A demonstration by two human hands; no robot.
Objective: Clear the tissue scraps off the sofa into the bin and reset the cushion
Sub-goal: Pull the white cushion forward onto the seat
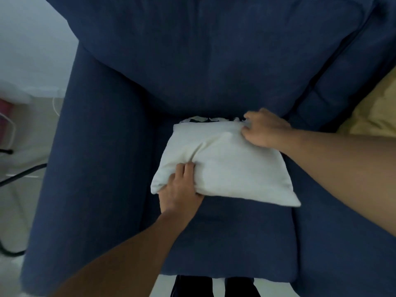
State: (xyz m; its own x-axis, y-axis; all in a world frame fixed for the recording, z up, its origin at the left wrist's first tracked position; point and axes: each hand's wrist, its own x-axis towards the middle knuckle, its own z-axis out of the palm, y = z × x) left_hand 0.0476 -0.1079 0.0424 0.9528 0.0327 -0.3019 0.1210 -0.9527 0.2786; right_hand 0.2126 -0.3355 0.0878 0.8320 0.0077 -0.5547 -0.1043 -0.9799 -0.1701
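Note:
A white cushion (227,166) lies on the seat of a dark blue sofa (214,243), its far edge close to the backrest. My left hand (180,189) grips the cushion's near left corner, fingers bunched into the fabric. My right hand (263,129) pinches the far right corner. Behind the cushion's far edge, small white scraps (205,119) show in the gap at the backrest; what they are is unclear. No bin is in view.
The sofa's wide left armrest (90,168) and tall backrest (214,61) frame the seat. A yellow cushion (377,108) lies on the right seat. Left of the sofa, dark cables or a metal frame (19,174) cross the pale floor.

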